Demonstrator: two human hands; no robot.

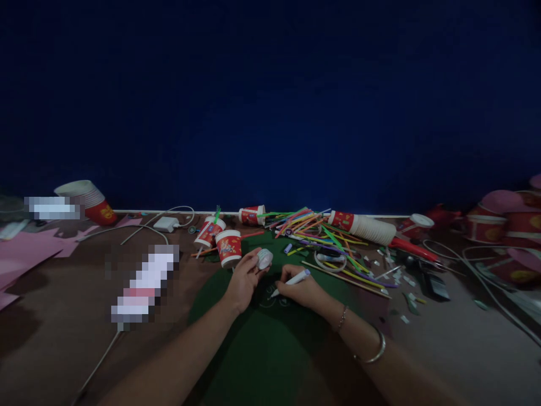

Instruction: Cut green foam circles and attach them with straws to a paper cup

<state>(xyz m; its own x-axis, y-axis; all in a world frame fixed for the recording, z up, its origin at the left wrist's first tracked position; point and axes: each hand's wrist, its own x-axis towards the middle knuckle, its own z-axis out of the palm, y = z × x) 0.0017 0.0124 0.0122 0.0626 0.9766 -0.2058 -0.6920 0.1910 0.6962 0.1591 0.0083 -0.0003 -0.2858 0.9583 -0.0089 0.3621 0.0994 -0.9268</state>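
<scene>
My left hand holds a small round whitish, partly see-through thing between thumb and fingers, raised above a dark green sheet. Its exact kind I cannot make out. A white marker is gripped in my right hand, slanting down to the left with its tip at the sheet. Pale round outlines show on the green surface around that tip. Just beyond my left hand is a red paper cup, tilted, with a white rim.
Colourful pipe cleaners lie in a heap at the back, beside a stack of paper cups on its side. Scraps litter the right. A charger, a blurred-out screen on a cable and pink paper lie left.
</scene>
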